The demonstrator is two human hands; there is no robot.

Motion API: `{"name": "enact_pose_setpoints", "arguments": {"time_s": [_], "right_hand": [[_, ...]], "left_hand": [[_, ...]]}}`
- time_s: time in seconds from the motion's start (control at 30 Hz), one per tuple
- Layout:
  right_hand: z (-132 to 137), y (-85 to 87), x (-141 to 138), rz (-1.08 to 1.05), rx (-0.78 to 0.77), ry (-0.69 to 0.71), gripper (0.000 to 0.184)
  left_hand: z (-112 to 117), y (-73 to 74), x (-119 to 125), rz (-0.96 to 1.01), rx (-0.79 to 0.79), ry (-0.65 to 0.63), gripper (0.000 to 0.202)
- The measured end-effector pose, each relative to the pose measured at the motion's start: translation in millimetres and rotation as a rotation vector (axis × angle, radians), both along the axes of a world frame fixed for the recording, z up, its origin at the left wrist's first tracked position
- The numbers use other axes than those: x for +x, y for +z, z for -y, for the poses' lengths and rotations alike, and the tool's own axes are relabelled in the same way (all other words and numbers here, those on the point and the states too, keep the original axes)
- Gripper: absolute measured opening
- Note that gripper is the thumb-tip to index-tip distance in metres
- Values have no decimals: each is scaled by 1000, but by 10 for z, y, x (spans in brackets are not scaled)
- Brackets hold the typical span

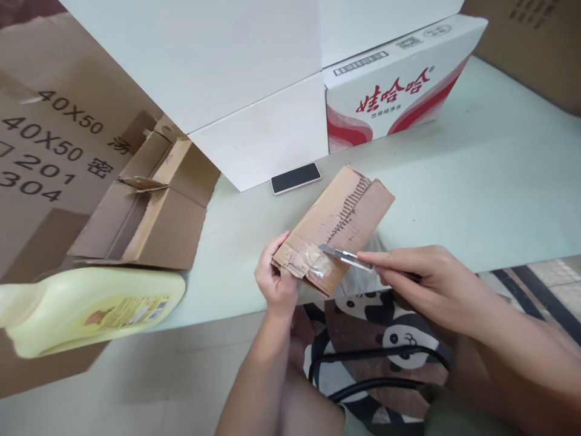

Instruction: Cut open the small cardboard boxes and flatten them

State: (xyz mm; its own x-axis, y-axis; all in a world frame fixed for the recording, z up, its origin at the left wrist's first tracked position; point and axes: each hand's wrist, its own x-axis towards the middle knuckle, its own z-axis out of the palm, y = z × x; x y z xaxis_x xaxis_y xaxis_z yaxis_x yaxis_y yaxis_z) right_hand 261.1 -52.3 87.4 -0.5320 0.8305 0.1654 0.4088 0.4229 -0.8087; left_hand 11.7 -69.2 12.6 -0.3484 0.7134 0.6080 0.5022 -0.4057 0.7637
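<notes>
1. Far to the left I see a big printed carton; in front of it sits an opened brown box, with a pale yellow bottle just beside it.
2. The left hand is closed around the near-left end of a small cardboard box, thumb on the near side, fingers mostly hidden.
3. A phone lies on the table, beyond that hand.
4. The small box is tilted in front of the person, over the table's near edge. Its long axis slants from the left hand away to the right; clear tape covers the held end.
5. A knife comes in from the right, across that axis, its tip at the tape. Whether it touches or hovers, I cannot tell.
6. A red-and-white carton stands at the back.
7. The right hand is nearly shut, pinching the knife's handle between thumb and fingers. The box lies to its left; the left hand is nearer, touching it, while the right reaches it only by the blade.
</notes>
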Motion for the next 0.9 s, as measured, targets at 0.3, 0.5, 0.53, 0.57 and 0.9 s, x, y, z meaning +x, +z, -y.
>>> {"name": "enact_pose_setpoints", "arguments": {"time_s": [0.3,0.5,0.53,0.57,0.9], "right_hand": [[19,-68,-146,-34,-43,-17,38],[32,-100,-191,-64,-35,-14,40],[37,-106,-193,-67,-30,-16,39],[43,-114,-198,-70,-26,-19,39],[126,-154,-314,-51,-24,-63,39]], "left_hand": [[-28,4,21,72,-19,94,37],[3,-2,-16,-46,-12,106,37],[10,-4,-15,-64,-10,110,38],[17,-8,-11,-80,-8,115,39],[9,-48,105,25,47,178,38]]}}
